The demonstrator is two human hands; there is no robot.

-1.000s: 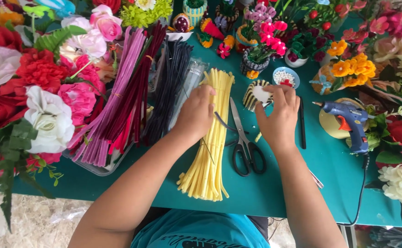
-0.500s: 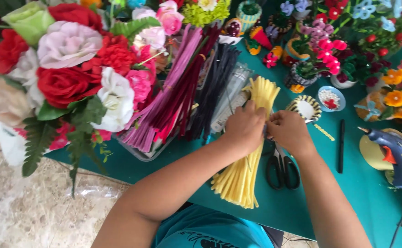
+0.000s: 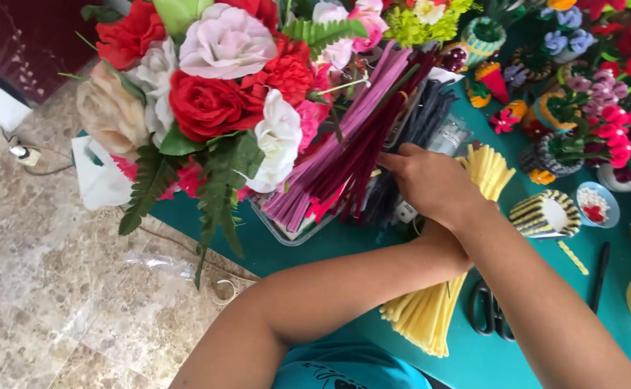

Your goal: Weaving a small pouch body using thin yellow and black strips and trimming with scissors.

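right hand (image 3: 431,184) open on dark red pipe cleaners (image 3: 362,155); left hand seemingly hidden beneath, grip unclear

A teal table (image 3: 272,252) bears yellow pipe cleaners (image 3: 431,317), black scissors (image 3: 490,313) and a clear tray (image 3: 287,229).

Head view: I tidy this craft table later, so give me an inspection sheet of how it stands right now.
Surface: teal table, crowded along its far side.
Job's things: yellow pipe cleaners lie under the forearms; dark red pipe cleaners and pink ones sit in a clear tray.
Clutter: flower bouquet, scissors, striped cone, small bowl, black pen.
Grippers: right hand reaches its fingers to the dark red pipe cleaners; left hand is mostly hidden beneath it.
Cables: a cord and plug on the floor.
Surroundings: marble floor, plastic wrap lying on it.
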